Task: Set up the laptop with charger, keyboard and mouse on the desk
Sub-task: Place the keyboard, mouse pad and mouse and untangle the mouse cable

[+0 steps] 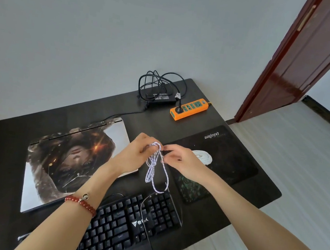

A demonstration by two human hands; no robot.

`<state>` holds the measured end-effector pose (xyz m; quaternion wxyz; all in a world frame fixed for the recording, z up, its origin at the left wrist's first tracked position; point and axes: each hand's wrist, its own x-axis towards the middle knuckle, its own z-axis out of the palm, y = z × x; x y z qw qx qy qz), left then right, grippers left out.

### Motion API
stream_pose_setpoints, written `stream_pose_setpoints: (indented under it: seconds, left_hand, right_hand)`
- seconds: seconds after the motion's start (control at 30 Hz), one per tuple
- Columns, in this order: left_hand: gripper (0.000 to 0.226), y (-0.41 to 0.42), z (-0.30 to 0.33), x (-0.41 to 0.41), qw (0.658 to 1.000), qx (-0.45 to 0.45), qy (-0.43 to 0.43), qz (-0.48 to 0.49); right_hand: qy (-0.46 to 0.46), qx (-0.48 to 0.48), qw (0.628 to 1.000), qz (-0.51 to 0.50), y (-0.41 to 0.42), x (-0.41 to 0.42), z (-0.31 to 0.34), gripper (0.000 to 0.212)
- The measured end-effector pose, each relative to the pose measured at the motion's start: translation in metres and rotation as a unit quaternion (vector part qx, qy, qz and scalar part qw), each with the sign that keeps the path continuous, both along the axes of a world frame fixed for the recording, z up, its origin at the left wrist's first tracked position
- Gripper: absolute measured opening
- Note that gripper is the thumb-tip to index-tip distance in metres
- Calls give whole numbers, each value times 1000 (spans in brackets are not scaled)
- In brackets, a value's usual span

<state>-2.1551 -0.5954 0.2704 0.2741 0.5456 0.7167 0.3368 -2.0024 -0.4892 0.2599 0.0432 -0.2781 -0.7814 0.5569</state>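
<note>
my left hand [136, 152] grips coiled mouse cable [156, 165] at frame centre, right hand [178, 159] pinches strand beside it. mouse [202, 157] right of hands on pad. risk: hard tug drags mouse, or loops knot.

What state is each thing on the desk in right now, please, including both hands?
laptop: lid closed, flat on the desk, a black cable at its rear.
charger brick: on the desk, cables looped over it.
power strip: one black plug inserted.
keyboard: on the desk, tilted.
mouse: on the mouse pad.
braided cable: bundled, partly loose.
left hand: grips the bundle.
right hand: pinches the cable.
</note>
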Motion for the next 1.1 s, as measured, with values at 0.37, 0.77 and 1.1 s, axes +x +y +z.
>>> stream_pose_setpoints:
  seconds: [0.37, 0.77, 1.1]
  left_hand:
    - [25, -28, -26, 7, 873, 26, -377, 308]
    - [14, -13, -8, -23, 706, -30, -647, 288]
    - [63, 41, 43, -6, 698, -64, -658, 274]
  right_hand:
    - [149, -383, 860, -303, 22, 11, 7, 16]
    - [-64, -232, 875, -421, 72, 83, -12, 22]
    - [-392, -72, 916, -41, 26, 83, -23, 21]
